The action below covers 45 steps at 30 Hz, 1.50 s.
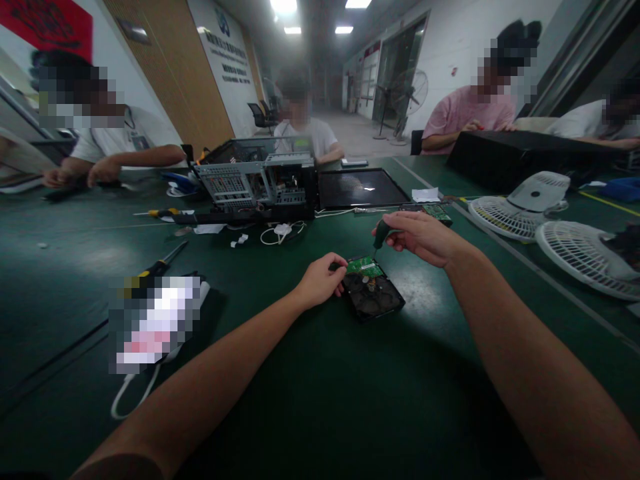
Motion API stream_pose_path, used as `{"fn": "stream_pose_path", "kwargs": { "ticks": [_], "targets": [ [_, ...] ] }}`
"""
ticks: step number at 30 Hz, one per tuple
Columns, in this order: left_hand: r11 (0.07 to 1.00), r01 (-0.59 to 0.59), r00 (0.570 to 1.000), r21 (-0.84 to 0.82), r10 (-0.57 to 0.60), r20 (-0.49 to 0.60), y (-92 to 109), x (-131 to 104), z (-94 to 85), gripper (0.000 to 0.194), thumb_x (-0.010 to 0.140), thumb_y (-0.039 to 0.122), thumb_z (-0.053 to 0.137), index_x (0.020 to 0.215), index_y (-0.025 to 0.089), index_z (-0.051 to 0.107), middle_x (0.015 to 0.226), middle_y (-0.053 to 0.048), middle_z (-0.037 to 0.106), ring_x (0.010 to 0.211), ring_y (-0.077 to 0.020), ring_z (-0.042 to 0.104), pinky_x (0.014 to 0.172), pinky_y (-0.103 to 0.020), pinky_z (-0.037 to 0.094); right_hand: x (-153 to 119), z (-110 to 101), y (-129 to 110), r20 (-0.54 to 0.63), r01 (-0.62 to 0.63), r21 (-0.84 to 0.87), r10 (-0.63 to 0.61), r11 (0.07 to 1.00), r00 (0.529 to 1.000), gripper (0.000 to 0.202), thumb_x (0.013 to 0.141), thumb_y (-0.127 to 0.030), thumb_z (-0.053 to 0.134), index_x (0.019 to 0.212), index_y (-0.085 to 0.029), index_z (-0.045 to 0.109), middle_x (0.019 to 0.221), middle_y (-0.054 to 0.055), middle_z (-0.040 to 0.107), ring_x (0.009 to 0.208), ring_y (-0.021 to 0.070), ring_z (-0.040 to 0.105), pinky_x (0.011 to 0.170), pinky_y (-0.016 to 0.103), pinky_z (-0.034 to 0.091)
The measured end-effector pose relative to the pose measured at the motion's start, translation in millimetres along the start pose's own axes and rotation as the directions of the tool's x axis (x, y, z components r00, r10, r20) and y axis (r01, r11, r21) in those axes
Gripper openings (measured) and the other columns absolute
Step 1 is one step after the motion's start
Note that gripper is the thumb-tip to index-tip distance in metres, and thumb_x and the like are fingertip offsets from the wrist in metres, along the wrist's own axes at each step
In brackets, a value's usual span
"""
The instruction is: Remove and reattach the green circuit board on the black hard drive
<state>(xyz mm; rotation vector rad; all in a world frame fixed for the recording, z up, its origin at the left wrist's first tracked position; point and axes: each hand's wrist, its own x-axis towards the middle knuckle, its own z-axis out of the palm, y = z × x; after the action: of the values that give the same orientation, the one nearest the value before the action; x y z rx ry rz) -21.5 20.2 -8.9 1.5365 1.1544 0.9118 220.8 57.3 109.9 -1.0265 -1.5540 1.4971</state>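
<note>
A hard drive (373,297) lies on the green tabletop, its green circuit board (364,267) facing up at the far end. My left hand (324,280) is closed on the drive's left edge near the board. In my right hand (413,235) is a small screwdriver with a dark green handle (381,235). It stands nearly upright, with its tip down at the board's far edge. Whether the tip sits in a screw is too small to tell.
An open computer case (255,183) and a black panel (363,189) lie ahead. Another circuit board (437,213) is beyond my right hand. White fan parts (517,207) stand at the right. A yellow-black screwdriver (157,268) and a white cable (120,400) are at the left. Several people sit around.
</note>
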Motion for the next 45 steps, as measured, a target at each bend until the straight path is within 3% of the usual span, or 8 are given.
{"fn": "stream_pose_path", "kwargs": {
  "ticks": [7, 11, 17, 24, 32, 39, 42, 45],
  "targets": [
    [1.000, 0.012, 1.000, -0.008, -0.012, -0.004, 3.3, -1.3, 0.5, 0.013, 0.099, 0.021, 0.057, 0.111, 0.017, 0.058, 0.060, 0.002, 0.064, 0.050, -0.0126, 0.064, 0.047, -0.020, 0.050, -0.1, 4.7, -1.9, -0.052, -0.002, 0.015, 0.003, 1.000, 0.999, 0.025, 0.085, -0.041, 0.077, 0.101, -0.023, 0.073, 0.082, 0.004, 0.067, 0.066, 0.0144, 0.058, 0.055, 0.028, 0.046],
    [1.000, 0.017, 1.000, 0.000, -0.017, 0.003, 3.2, -1.3, 0.3, 0.013, 0.099, 0.021, 0.056, 0.111, 0.017, 0.058, 0.060, 0.002, 0.065, 0.050, -0.0131, 0.064, 0.047, -0.020, 0.050, 0.6, 3.4, -2.3, -0.081, 0.013, -0.072, -0.019, 0.997, 0.997, 0.021, 0.084, -0.042, 0.076, 0.090, -0.021, 0.074, 0.076, 0.004, 0.065, 0.061, 0.0134, 0.051, 0.049, 0.027, 0.039],
    [1.000, 0.022, 1.000, -0.005, -0.022, -0.004, 3.3, -1.5, 0.9, 0.012, 0.099, 0.020, 0.057, 0.110, 0.017, 0.058, 0.059, 0.002, 0.064, 0.049, -0.0121, 0.063, 0.047, -0.019, 0.049, 1.2, 4.6, -2.6, -0.095, -0.015, -0.049, 0.010, 0.999, 0.995, 0.019, 0.083, -0.038, 0.075, 0.076, -0.022, 0.069, 0.088, 0.007, 0.072, 0.062, 0.0133, 0.054, 0.051, 0.030, 0.040],
    [1.000, 0.025, 1.000, 0.007, -0.025, -0.008, 5.8, -2.4, 0.4, 0.013, 0.099, 0.020, 0.057, 0.111, 0.017, 0.058, 0.060, 0.002, 0.064, 0.049, -0.0115, 0.063, 0.046, -0.018, 0.048, 2.1, 1.3, 0.2, 0.000, -0.036, 0.005, 0.036, 0.999, 0.999, 0.021, 0.088, -0.039, 0.067, 0.095, -0.021, 0.073, 0.103, 0.011, 0.075, 0.062, 0.0144, 0.057, 0.050, 0.032, 0.042],
    [1.000, 0.011, 1.000, -0.001, -0.011, -0.005, 3.8, -2.1, 0.4, 0.014, 0.099, 0.021, 0.057, 0.112, 0.017, 0.058, 0.060, 0.002, 0.064, 0.050, -0.0121, 0.064, 0.047, -0.018, 0.050, 0.4, 0.0, -0.2, 0.054, -0.072, 0.099, 0.066, 0.992, 0.996, 0.025, 0.091, -0.036, 0.065, 0.107, -0.020, 0.075, 0.098, 0.010, 0.071, 0.070, 0.0162, 0.062, 0.059, 0.031, 0.052],
    [1.000, 0.012, 1.000, 0.002, -0.012, 0.002, 1.1, -0.7, -0.1, 0.013, 0.099, 0.021, 0.057, 0.111, 0.017, 0.058, 0.060, 0.002, 0.065, 0.049, -0.0125, 0.064, 0.047, -0.019, 0.050, 0.6, -0.2, -0.5, -0.031, -0.027, 0.027, 0.028, 0.999, 0.999, 0.024, 0.088, -0.041, 0.073, 0.091, -0.018, 0.072, 0.097, 0.010, 0.071, 0.066, 0.0133, 0.056, 0.048, 0.026, 0.040],
    [1.000, 0.009, 1.000, -0.006, -0.009, -0.002, 0.9, -0.6, 0.5, 0.013, 0.099, 0.021, 0.057, 0.111, 0.017, 0.058, 0.059, 0.003, 0.064, 0.049, -0.0121, 0.064, 0.046, -0.018, 0.049, 0.9, 1.4, 0.6, -0.044, -0.016, 0.008, 0.017, 1.000, 0.999, 0.026, 0.088, -0.046, 0.074, 0.087, -0.020, 0.069, 0.104, 0.010, 0.073, 0.069, 0.0136, 0.057, 0.050, 0.027, 0.041],
    [1.000, 0.012, 1.000, -0.002, -0.012, -0.007, 2.2, -1.3, 1.2, 0.013, 0.099, 0.021, 0.058, 0.112, 0.017, 0.058, 0.059, 0.003, 0.064, 0.048, -0.0119, 0.064, 0.046, -0.018, 0.048, 1.5, 3.2, 1.8, -0.048, 0.006, 0.010, -0.006, 1.000, 0.999, 0.025, 0.087, -0.047, 0.075, 0.088, -0.023, 0.068, 0.096, 0.007, 0.072, 0.069, 0.0140, 0.058, 0.054, 0.028, 0.043]
  ]
}}
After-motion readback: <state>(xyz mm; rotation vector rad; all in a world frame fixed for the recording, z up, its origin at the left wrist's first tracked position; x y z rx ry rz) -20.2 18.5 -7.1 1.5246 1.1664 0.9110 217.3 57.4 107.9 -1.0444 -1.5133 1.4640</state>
